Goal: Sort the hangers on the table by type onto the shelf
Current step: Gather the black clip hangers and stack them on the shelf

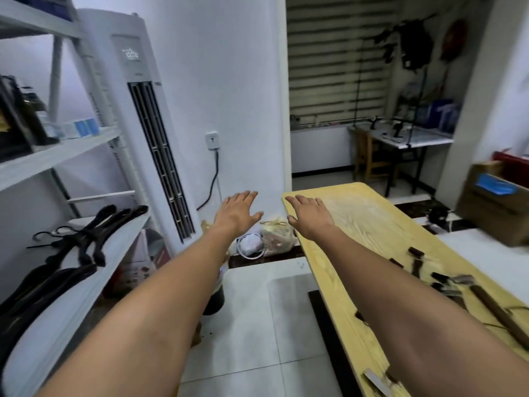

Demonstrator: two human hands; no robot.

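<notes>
Now, left hand (pixel 239 210) over open floor (pixel 252 325), right hand (pixel 310 217) above the table (pixel 372 224) edge, all fingers (pixel 248 195) released.

My left grip (pixel 239 213) and right grip (pixel 310 220) stretch forward, fingers straight and empty, the left above the floor (pixel 257 316), the right above the yellow desk (pixel 369 224) strewn with brown hangers (pixel 496 310), black hangers (pixel 83 242) piled on the white shelf (pixel 126 247) beside me.

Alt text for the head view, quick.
Both hands stretch forward, open and empty: left hand over the floor, right hand over the table. On the shelf at left lie black hangers; brown hangers lie on the table.
</notes>
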